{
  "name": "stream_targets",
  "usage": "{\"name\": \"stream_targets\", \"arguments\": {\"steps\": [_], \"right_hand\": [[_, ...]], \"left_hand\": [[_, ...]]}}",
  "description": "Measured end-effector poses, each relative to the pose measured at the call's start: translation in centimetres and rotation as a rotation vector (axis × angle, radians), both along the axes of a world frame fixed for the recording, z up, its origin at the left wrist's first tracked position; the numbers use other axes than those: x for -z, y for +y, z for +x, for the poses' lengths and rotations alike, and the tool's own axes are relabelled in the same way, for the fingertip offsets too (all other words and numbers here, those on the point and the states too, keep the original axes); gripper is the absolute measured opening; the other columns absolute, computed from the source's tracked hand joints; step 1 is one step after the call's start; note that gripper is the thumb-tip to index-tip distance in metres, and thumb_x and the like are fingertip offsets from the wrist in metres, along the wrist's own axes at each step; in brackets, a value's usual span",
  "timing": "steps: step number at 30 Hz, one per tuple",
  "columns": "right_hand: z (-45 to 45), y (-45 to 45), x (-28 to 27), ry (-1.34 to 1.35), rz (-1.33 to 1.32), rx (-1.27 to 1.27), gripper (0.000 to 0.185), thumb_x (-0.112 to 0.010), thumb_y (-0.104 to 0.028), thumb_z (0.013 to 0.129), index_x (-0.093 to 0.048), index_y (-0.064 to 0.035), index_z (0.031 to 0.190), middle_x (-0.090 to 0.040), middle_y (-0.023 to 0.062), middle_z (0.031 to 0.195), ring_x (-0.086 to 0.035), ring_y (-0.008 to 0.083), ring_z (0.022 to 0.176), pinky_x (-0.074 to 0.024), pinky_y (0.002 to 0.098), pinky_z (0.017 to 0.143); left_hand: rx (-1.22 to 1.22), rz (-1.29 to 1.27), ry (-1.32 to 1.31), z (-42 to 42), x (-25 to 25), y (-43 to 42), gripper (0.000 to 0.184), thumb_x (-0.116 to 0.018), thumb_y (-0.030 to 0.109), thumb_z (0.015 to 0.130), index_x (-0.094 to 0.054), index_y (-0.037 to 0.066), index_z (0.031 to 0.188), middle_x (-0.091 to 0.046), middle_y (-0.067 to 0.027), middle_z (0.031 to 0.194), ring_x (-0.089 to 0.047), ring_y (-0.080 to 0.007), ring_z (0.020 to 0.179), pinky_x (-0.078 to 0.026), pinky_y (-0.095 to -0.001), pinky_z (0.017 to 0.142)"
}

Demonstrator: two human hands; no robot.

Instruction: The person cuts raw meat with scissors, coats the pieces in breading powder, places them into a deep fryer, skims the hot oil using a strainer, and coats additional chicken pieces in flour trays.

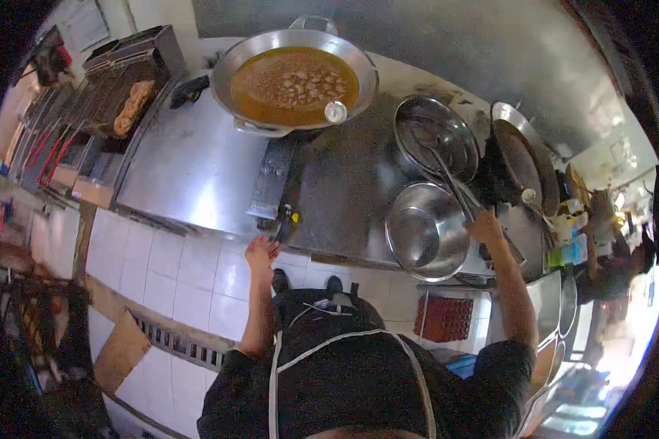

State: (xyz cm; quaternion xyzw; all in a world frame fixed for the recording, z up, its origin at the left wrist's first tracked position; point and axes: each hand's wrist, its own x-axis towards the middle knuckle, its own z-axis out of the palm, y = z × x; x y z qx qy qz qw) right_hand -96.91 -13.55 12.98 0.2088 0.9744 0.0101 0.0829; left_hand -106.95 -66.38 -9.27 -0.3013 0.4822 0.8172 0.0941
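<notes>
My right hand [483, 226] is closed around the handle of a long-handled metal utensil [456, 186]. The utensil's far end reaches into a steel bowl [404, 157], where its head is hard to make out. Just left of that hand stands a deep steel pot [425, 241] with nothing visible in it. My left hand [261, 251] is at the counter's front edge, fingers loosely stretched out. Beside its fingertips is a dark fitting with a yellow knob [295, 217]; whether they touch is unclear. Ahead, a wide two-handled pan [223, 77] holds bubbling brown oil [271, 84] with pale pieces floating.
Another wide pan [503, 113] sits at the right of the steel counter [190, 168]. Wire racks [88, 102] with fried food [133, 106] stand on the left. A red crate [443, 320] lies below the counter. A floor drain grate [176, 340] runs behind me.
</notes>
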Motion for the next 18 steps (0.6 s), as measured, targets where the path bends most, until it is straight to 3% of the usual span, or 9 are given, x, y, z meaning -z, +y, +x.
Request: {"name": "stream_targets", "arguments": {"steps": [4, 8, 9, 11, 12, 14, 15, 17, 18], "right_hand": [[0.8, 4.6, 5.5, 0.074, -0.051, 0.166, 0.04, -0.069, -0.036, 0.066, -0.062, 0.001, 0.078, -0.062, 0.0188, 0.075, -0.061, 0.0337, 0.072, -0.049, 0.0412, 0.067], [0.7, 7.4, 8.8, 0.066, -0.058, 0.142, 0.033, -0.07, -0.033, 0.069, -0.061, -0.0015, 0.065, -0.056, 0.0121, 0.053, -0.057, 0.0252, 0.051, -0.0456, 0.0365, 0.049], [0.9, 7.9, 10.1, 0.192, 0.259, -0.263, 0.03, -0.069, -0.033, 0.069, -0.061, -0.0047, 0.061, -0.056, 0.0079, 0.052, -0.057, 0.0239, 0.051, -0.0453, 0.036, 0.049], [1.6, 8.4, 11.5, 0.31, 0.57, -0.65, 0.029, -0.068, -0.033, 0.069, -0.061, -0.0079, 0.056, -0.056, 0.0037, 0.051, -0.056, 0.0226, 0.05, -0.0451, 0.0354, 0.049], [1.6, 7.0, 9.9, 0.399, -0.323, -0.247, 0.025, -0.068, -0.034, 0.069, -0.063, -0.0102, 0.061, -0.059, 0.0015, 0.058, -0.058, 0.0215, 0.056, -0.0456, 0.0349, 0.052], [0.8, 3.0, 6.0, 0.455, -1.208, 0.211, 0.022, -0.067, -0.034, 0.07, -0.065, -0.0125, 0.067, -0.062, -0.0007, 0.065, -0.06, 0.0205, 0.061, -0.046, 0.0343, 0.054], [-0.1, 0.8, 3.7, 0.245, -0.887, 0.236, 0.023, -0.067, -0.033, 0.071, -0.065, -0.0102, 0.073, -0.062, 0.0017, 0.074, -0.06, 0.0195, 0.069, -0.0467, 0.0341, 0.057], [0.1, -0.3, 2.6, 0.244, -1.008, 0.561, 0.03, -0.064, -0.031, 0.078, -0.061, -0.0043, 0.092, -0.06, 0.0086, 0.095, -0.056, 0.017, 0.09, -0.0489, 0.0334, 0.064], [0.2, 0.6, 3.9, 0.241, -1.019, 0.564, 0.03, -0.064, -0.031, 0.078, -0.061, -0.0043, 0.092, -0.06, 0.0086, 0.095, -0.056, 0.017, 0.09, -0.0489, 0.0334, 0.064]], "left_hand": [[0.178, 0.34, -0.036, -4.6, 3.2, -1.9, 0.027, -0.052, 0.028, 0.092, -0.052, 0.005, 0.107, -0.064, -0.0082, 0.095, -0.065, -0.0209, 0.076, -0.05, -0.0282, 0.053], [0.187, 0.364, -0.04, -4.6, 3.5, -2.5, 0.024, -0.053, 0.027, 0.092, -0.055, 0.004, 0.1, -0.065, -0.0075, 0.093, -0.064, -0.0188, 0.08, -0.052, -0.0245, 0.057], [0.155, 0.325, -0.096, -4.7, 3.1, -2.4, 0.024, -0.053, 0.026, 0.093, -0.056, 0.003, 0.1, -0.064, -0.0083, 0.095, -0.063, -0.0189, 0.085, -0.052, -0.0232, 0.059], [0.185, 0.321, -0.085, -4.8, 3.2, -2.7, 0.024, -0.053, 0.025, 0.092, -0.056, 0.003, 0.101, -0.064, -0.0088, 0.097, -0.063, -0.0192, 0.087, -0.052, -0.023, 0.059], [0.191, 0.332, -0.068, -4.9, 3.4, -2.8, 0.025, -0.054, 0.025, 0.092, -0.056, 0.002, 0.101, -0.064, -0.0093, 0.098, -0.063, -0.0195, 0.088, -0.052, -0.0228, 0.06], [0.194, 0.332, -0.087, -4.9, 3.6, -2.9, 0.024, -0.055, 0.025, 0.091, -0.056, 0.003, 0.101, -0.064, -0.0093, 0.098, -0.063, -0.0198, 0.089, -0.052, -0.0232, 0.06], [0.18, 0.347, -0.109, -5.1, 3.8, -2.9, 0.023, -0.056, 0.024, 0.091, -0.056, 0.003, 0.1, -0.064, -0.0093, 0.098, -0.062, -0.0201, 0.089, -0.051, -0.0237, 0.061], [0.198, 0.347, -0.084, -5.6, 4.4, -2.8, 0.023, -0.056, 0.025, 0.091, -0.056, 0.004, 0.099, -0.064, -0.0088, 0.098, -0.062, -0.02, 0.089, -0.051, -0.0241, 0.061], [0.205, 0.353, -0.068, -5.4, 4.7, -2.9, 0.022, -0.056, 0.025, 0.091, -0.056, 0.004, 0.099, -0.064, -0.0083, 0.097, -0.062, -0.02, 0.089, -0.051, -0.0245, 0.062]]}}
